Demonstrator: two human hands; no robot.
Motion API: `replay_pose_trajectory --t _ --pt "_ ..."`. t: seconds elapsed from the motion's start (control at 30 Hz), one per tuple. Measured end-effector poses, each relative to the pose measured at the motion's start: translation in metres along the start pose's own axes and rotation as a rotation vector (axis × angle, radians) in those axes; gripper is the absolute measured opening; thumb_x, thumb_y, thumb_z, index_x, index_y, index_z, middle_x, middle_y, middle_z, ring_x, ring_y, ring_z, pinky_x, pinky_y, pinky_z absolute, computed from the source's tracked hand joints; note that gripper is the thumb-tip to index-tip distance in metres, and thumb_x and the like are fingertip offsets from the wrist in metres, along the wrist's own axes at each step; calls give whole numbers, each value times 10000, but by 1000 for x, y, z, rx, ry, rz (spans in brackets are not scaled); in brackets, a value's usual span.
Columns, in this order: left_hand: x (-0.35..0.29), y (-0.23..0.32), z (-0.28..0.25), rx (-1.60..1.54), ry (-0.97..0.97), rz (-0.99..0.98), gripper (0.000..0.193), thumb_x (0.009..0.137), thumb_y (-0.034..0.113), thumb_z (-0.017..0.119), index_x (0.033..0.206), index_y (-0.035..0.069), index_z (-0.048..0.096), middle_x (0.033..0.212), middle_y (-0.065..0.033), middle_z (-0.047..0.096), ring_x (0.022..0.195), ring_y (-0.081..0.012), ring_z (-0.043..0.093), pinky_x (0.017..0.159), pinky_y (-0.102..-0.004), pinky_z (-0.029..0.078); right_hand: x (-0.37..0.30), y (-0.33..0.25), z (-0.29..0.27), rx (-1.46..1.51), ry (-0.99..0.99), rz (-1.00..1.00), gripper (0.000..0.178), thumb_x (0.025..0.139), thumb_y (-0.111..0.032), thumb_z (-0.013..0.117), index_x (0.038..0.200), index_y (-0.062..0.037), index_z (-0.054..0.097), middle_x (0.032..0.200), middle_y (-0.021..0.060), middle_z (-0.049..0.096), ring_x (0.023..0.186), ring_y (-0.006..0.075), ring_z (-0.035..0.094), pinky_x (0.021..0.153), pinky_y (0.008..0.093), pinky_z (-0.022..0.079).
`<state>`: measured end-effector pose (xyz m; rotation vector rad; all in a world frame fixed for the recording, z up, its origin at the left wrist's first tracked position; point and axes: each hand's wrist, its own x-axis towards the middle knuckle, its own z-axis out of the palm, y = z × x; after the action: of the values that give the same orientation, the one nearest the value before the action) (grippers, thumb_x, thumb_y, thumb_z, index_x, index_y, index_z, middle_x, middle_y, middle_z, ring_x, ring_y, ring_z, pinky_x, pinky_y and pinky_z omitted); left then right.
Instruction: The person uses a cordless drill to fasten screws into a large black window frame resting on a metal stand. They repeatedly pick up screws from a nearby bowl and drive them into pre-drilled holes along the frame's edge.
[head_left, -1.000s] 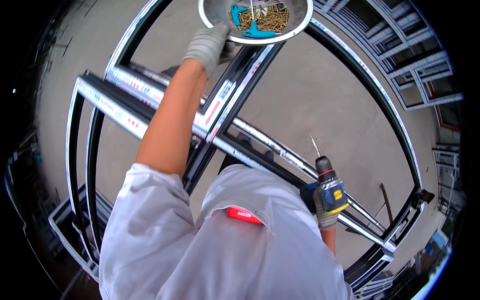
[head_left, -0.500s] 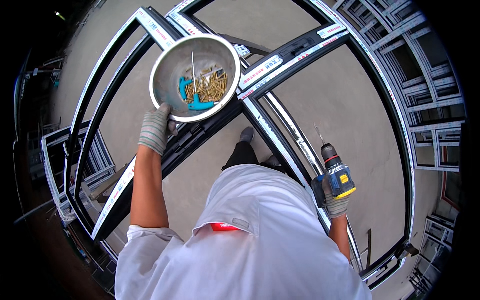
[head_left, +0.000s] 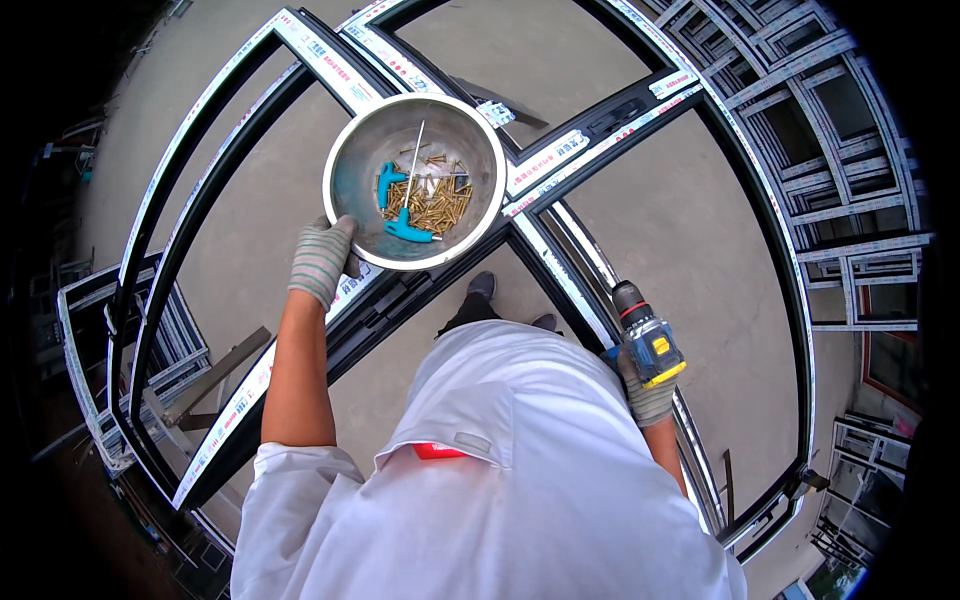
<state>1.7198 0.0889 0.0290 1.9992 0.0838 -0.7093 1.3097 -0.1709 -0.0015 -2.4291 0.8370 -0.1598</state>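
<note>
Left hand [head_left: 322,258] grips the rim of the metal bowl [head_left: 352,160] of brass screws [head_left: 432,203]; bowl should stay level so nothing spills. Right hand [head_left: 648,392] is clenched on the cordless drill [head_left: 645,337], best kept pointed away from the window frame [head_left: 560,160].

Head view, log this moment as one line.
left hand: holds metal bowl of screws | right hand: grips cordless drill | below: window frame

left hand [head_left: 322,262] gloved, arm outstretched, right hand [head_left: 648,392] gloved, grip closed
</note>
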Motion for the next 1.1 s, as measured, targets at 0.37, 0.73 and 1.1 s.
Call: replay_pose_trajectory --t 0.37,0.73,1.1 --pt "13 23 -24 83 68 98 361 881 173 576 1087 -124 590 627 -108 604 350 -142 482 335 -283 379 20 -56 14 7 118 -58 147 809 -179 701 929 -108 656 834 78 649 751 286 633 683 383 512" --pt "-47 76 -14 531 310 697 379 858 219 702 1163 7 626 918 -128 644 707 -164 616 642 -302 513 6 -57 5 -137 115 -119 158 819 -176 692 969 -131 667 880 71 661 816 282 636 730 396 512" --pt "-32 87 46 1149 -177 708 536 832 333 682 1238 0 574 1172 -214 606 1042 -362 621 904 -406 500 2 -54 -7 -116 202 -168 148 825 -190 688 959 -137 650 861 74 645 792 298 623 703 411 504"
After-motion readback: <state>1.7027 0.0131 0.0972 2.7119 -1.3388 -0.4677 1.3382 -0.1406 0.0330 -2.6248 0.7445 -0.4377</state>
